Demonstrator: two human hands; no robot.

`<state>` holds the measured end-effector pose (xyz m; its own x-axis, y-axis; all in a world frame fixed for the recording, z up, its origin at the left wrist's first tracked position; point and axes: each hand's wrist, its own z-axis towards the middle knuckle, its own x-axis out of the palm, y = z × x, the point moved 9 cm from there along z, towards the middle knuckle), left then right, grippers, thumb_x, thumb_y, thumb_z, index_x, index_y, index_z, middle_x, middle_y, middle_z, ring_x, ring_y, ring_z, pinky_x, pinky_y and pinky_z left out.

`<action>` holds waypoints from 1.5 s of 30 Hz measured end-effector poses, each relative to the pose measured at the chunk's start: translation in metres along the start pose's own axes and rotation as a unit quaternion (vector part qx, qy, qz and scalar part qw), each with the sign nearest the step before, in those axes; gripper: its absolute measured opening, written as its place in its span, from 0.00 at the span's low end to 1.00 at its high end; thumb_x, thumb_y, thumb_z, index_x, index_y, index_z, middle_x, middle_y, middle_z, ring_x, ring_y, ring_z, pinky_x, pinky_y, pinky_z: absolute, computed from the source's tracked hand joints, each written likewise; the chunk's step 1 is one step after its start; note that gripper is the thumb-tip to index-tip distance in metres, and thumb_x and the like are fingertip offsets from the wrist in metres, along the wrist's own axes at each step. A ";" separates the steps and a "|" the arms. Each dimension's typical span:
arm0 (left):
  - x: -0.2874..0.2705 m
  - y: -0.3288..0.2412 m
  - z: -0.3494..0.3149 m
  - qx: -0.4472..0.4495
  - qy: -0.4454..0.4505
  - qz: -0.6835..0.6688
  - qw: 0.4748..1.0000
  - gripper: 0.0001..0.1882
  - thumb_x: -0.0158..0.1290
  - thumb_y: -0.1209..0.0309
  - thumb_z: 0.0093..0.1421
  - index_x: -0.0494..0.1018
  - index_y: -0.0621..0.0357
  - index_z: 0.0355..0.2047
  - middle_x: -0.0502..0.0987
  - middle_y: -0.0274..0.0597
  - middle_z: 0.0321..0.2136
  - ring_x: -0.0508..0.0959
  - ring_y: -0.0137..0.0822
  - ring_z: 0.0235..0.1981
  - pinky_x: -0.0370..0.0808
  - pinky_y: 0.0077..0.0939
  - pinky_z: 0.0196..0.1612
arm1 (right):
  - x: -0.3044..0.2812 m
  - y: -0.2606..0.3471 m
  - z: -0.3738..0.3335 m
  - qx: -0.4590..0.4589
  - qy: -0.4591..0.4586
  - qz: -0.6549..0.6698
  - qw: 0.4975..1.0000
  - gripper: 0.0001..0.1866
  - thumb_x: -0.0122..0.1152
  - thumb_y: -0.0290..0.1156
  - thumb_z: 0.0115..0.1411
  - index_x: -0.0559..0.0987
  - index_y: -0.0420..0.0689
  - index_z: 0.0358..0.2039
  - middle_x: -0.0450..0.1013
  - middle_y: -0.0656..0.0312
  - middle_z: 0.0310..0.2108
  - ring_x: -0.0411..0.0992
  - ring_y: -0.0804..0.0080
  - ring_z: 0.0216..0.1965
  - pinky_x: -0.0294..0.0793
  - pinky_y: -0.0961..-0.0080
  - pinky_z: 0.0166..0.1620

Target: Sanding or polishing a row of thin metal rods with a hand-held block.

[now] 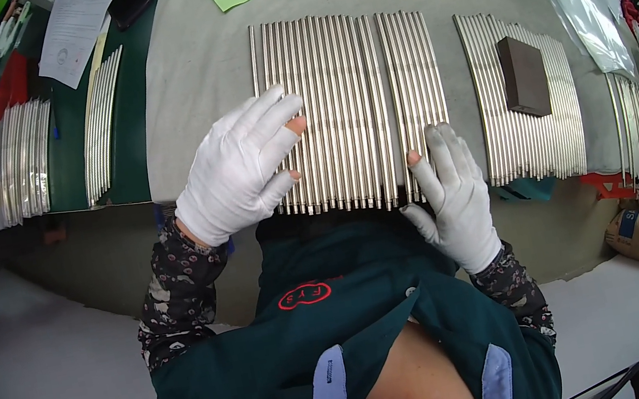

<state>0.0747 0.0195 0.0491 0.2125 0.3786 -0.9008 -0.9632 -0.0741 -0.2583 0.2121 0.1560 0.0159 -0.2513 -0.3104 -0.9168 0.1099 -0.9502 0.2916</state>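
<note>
- Fingers (265, 111) of your gloved left hand (233, 172), well left of the brown block (524, 76), are spread and reach over the left edge of the middle rods (328, 104); 2 bare tips show, and nothing is clamped.
- Fingers of your gloved right hand (462, 208), below and left of the block, lie over the lower part of the rods; the index sits a little apart from the rest, the thumb farther off by the lower ends. Whether the tips press or merely rest, I cannot tell.
- The step in hand looks like arranging or checking the rods by touch, your 2 hands framing the layer.
- The next move seems to call for flat, light contact, so that rods slide sideways without rolling or riding over each other.
- The middle rods lie left of the block, side by side on the gray table (183, 78): slim, straight, shiny silver. At the end farthest from the block, 1 rod stands slightly off; toward the block, a narrow gap sets a smaller group apart. Their lower ends are uneven.
- Farther out, the block rests on the right-hand rods (486, 93); clear plastic bags (579, 0) lie to its right, and wrapped rods (19, 167) far to its left.
</note>
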 end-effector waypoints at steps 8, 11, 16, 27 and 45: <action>0.047 0.021 0.019 0.044 0.149 0.030 0.987 0.32 0.33 0.45 0.67 0.57 0.50 0.65 0.58 0.48 0.64 0.57 0.54 0.65 0.48 0.58 0.66 | -0.001 0.000 -0.004 0.015 -0.007 -0.018 1.000 0.44 0.70 0.35 0.43 0.61 0.43 0.61 0.57 0.41 0.58 0.58 0.38 0.59 0.60 0.46 0.60; 0.049 0.019 0.025 0.058 0.141 0.028 0.988 0.31 0.34 0.47 0.67 0.59 0.53 0.63 0.59 0.47 0.64 0.57 0.52 0.66 0.47 0.58 0.66 | -0.002 -0.002 -0.005 0.014 -0.011 -0.012 1.000 0.43 0.69 0.35 0.44 0.61 0.43 0.61 0.57 0.41 0.59 0.58 0.38 0.60 0.59 0.46 0.61; 0.051 0.013 0.035 0.069 0.154 0.034 0.985 0.30 0.39 0.50 0.66 0.60 0.55 0.62 0.58 0.47 0.64 0.56 0.49 0.66 0.47 0.57 0.66 | -0.002 -0.003 -0.005 0.017 0.003 -0.021 1.000 0.44 0.70 0.35 0.43 0.61 0.42 0.61 0.57 0.41 0.60 0.57 0.39 0.61 0.59 0.47 0.61; 0.056 0.002 0.047 0.091 0.145 0.009 0.985 0.30 0.49 0.56 0.58 0.63 0.57 0.59 0.58 0.49 0.64 0.57 0.49 0.66 0.48 0.56 0.67 | -0.012 -0.010 -0.014 0.035 0.005 -0.020 0.999 0.43 0.70 0.34 0.43 0.61 0.40 0.60 0.56 0.42 0.60 0.57 0.40 0.61 0.60 0.49 0.61; 0.057 0.007 0.039 0.114 0.134 0.045 0.983 0.32 0.39 0.51 0.65 0.54 0.53 0.65 0.55 0.48 0.66 0.57 0.50 0.66 0.49 0.55 0.66 | -0.091 -0.195 -0.005 0.301 -0.121 -0.208 0.923 0.40 0.55 0.55 0.58 0.64 0.36 0.60 0.59 0.34 0.59 0.61 0.40 0.59 0.61 0.58 0.60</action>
<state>0.0735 0.0763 0.0094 0.1319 0.1217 -0.9838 -0.9854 0.1237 -0.1168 0.2183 0.3699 0.0408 -0.3666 0.1574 -0.9170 -0.5801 -0.8092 0.0930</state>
